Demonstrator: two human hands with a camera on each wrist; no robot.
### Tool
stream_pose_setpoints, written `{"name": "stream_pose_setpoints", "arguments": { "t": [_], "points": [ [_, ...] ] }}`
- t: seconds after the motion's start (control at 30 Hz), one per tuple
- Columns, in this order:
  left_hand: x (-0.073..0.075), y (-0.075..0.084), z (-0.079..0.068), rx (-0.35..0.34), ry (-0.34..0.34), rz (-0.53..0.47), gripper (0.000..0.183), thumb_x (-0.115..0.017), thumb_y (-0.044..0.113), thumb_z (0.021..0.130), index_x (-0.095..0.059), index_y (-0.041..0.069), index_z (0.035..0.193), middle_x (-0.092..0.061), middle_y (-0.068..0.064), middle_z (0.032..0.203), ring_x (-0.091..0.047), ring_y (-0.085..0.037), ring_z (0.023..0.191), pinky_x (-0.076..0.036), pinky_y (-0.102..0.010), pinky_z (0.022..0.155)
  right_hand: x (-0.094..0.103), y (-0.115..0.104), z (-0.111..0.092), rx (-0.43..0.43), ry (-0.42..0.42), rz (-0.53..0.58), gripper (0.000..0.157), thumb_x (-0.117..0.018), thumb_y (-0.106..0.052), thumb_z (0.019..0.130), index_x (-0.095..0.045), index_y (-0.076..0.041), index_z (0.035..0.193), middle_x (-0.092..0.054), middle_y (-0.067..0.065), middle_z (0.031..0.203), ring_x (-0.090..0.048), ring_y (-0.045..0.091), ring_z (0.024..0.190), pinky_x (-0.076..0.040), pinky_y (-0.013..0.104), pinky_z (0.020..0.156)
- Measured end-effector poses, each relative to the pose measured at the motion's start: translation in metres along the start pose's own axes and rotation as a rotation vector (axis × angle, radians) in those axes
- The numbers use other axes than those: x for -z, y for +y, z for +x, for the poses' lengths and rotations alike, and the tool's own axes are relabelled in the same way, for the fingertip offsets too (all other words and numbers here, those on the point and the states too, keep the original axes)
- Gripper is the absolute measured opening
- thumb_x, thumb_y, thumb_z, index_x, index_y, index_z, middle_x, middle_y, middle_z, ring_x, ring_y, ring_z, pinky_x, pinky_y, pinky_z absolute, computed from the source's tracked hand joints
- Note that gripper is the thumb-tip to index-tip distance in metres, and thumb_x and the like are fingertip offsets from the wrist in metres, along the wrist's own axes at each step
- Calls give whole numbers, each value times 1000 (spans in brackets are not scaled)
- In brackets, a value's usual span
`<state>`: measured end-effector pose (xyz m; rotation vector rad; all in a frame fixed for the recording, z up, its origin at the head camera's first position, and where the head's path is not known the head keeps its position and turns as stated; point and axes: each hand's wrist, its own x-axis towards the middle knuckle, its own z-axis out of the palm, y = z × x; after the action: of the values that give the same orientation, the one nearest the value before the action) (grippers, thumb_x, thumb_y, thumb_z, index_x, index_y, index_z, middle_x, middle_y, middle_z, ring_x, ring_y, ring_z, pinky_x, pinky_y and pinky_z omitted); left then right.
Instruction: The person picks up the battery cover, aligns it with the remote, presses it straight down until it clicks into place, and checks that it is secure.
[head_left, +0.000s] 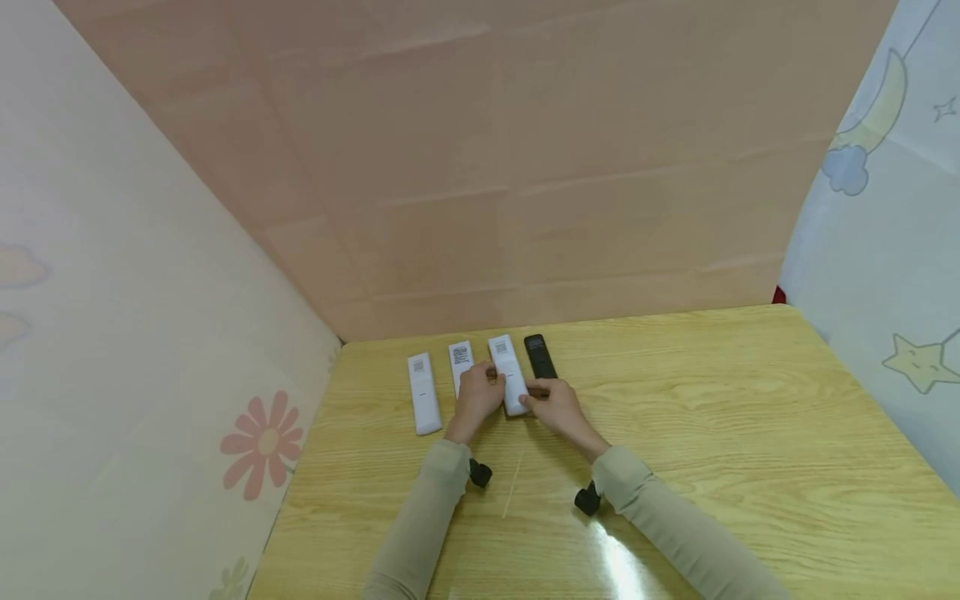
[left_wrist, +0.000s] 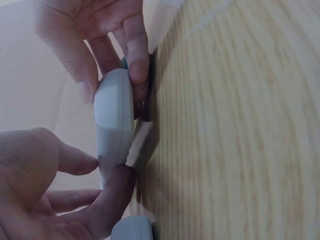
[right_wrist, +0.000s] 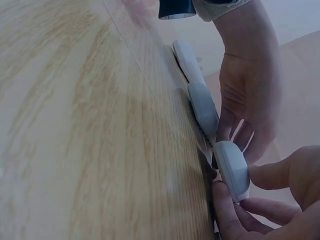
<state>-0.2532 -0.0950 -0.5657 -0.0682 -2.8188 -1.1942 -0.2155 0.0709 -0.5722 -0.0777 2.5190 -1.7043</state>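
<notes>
A white remote control (head_left: 508,375), with a printed label near its far end, is held between both hands, just off the tabletop. My left hand (head_left: 481,392) pinches its left side, thumb on top and fingers beneath. From the other side my right hand (head_left: 555,406) grips its near end between thumb and fingers. In the left wrist view the remote (left_wrist: 112,107) shows its rounded end, with a gap below it. Partly behind my left hand lies a second white remote (head_left: 461,357). A black remote (head_left: 540,357) lies just beyond my right hand.
Further left on the wood-grain table (head_left: 712,417) lies another white remote (head_left: 425,394). A plain pinkish-brown backdrop (head_left: 510,167) rises behind the table's far edge. Patterned white cloths hang at the left and right sides. Black wrist cameras sit on both sleeves.
</notes>
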Motion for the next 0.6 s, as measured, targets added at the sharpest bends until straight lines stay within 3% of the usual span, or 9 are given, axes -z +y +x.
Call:
{"name": "stream_pose_setpoints", "arguments": {
  "t": [0.17,0.33,0.6],
  "points": [
    [0,2,-2,-36,1,74,19,-63,17,96,-72,3,105,-73,-11,99,-70,-22,86,-58,-35,69,0,-1,0,17,19,-57,35,-73,-14,93,-68,-2,126,-71,13,116,-68,26,105,-60,32,77],
    [1,2,-2,-56,3,118,15,-62,17,97,-69,5,91,-69,-9,82,-57,-16,60,-47,-28,51,-3,-3,1,61,26,-98,37,-73,-13,92,-67,1,125,-71,14,116,-68,28,105,-59,39,84],
    [1,4,-4,-64,14,154,20,-64,15,96,-73,2,108,-72,-9,93,-62,-14,66,-52,-28,55,-5,-2,0,94,48,-198,37,-75,-15,91,-69,-1,124,-72,11,116,-69,23,103,-59,39,82]
  ]
}}
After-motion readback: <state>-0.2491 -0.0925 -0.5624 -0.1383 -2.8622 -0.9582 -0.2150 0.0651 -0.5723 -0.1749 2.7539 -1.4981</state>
